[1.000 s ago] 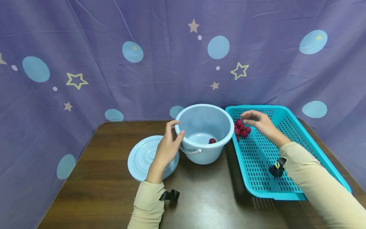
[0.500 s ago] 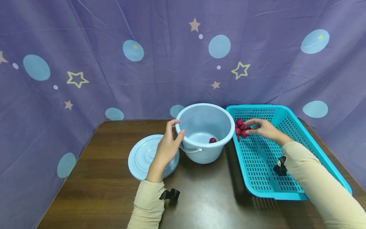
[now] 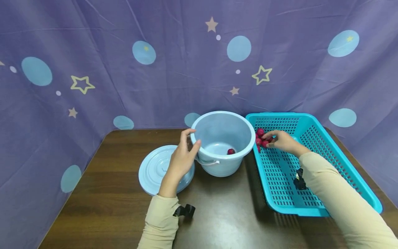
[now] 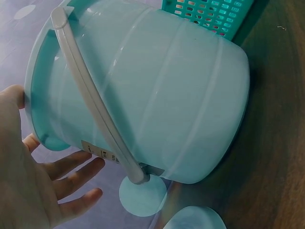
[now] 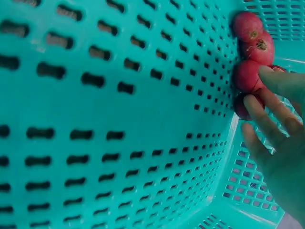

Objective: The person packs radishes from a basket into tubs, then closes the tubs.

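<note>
My left hand point(image 3: 181, 157) is at the left rim of the light-blue bucket point(image 3: 220, 167); thumb and index fingertip touch the rim and the other fingers spread loosely beside its wall in the left wrist view. One red radish point(image 3: 231, 151) lies on the bucket's bottom. My right hand point(image 3: 284, 142) reaches into the turquoise basket point(image 3: 281, 210), its fingertips among several red radishes point(image 3: 260, 131) bunched at the basket's left wall. In the right wrist view the spread fingers touch a dark red radish point(image 5: 242, 107), and the thumb overlaps another radish point(image 5: 246, 75).
A light-blue lid point(image 3: 152, 173) lies on the brown table point(image 3: 102, 193), left of the bucket and partly behind my left forearm. The bucket's handle point(image 4: 97, 102) hangs down along its side. A purple curtain point(image 3: 174, 69) with stars stands behind the table.
My right hand has come down from above the radishes and moved in among them, with its fingers now around one. The left hand stays at the bucket's rim.
</note>
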`<action>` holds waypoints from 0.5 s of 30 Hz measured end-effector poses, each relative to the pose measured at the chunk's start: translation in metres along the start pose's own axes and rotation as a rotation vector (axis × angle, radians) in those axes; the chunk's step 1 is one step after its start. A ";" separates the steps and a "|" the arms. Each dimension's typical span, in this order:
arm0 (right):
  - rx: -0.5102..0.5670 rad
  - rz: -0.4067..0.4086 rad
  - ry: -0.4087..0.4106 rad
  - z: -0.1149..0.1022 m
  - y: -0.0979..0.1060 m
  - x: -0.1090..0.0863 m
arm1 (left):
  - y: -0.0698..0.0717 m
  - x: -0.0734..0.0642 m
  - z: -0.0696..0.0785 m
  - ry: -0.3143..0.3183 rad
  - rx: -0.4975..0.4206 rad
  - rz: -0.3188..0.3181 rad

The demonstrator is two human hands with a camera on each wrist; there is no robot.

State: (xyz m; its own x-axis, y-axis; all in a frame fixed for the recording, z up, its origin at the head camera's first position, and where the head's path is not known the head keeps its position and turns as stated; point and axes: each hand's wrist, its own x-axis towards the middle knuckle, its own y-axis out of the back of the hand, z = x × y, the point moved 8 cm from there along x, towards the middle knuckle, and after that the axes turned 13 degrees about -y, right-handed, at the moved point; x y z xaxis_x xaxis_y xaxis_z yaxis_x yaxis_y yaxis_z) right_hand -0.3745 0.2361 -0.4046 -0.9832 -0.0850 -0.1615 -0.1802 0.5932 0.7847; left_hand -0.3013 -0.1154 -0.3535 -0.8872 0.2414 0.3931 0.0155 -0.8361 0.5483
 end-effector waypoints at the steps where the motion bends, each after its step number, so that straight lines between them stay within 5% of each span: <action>1: -0.018 0.009 0.005 -0.001 0.000 0.000 | 0.000 0.000 0.000 0.001 0.002 -0.002; 15: -0.153 0.077 0.104 -0.011 -0.007 0.001 | -0.001 0.000 0.000 0.000 -0.017 -0.024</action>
State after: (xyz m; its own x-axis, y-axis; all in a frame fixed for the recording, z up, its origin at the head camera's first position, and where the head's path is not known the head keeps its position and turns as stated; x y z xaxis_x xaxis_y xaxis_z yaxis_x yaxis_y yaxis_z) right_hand -0.3745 0.2234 -0.4038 -0.9905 -0.1315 -0.0410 -0.0991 0.4730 0.8755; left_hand -0.3011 -0.1143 -0.3537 -0.8872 0.2612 0.3804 -0.0135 -0.8387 0.5445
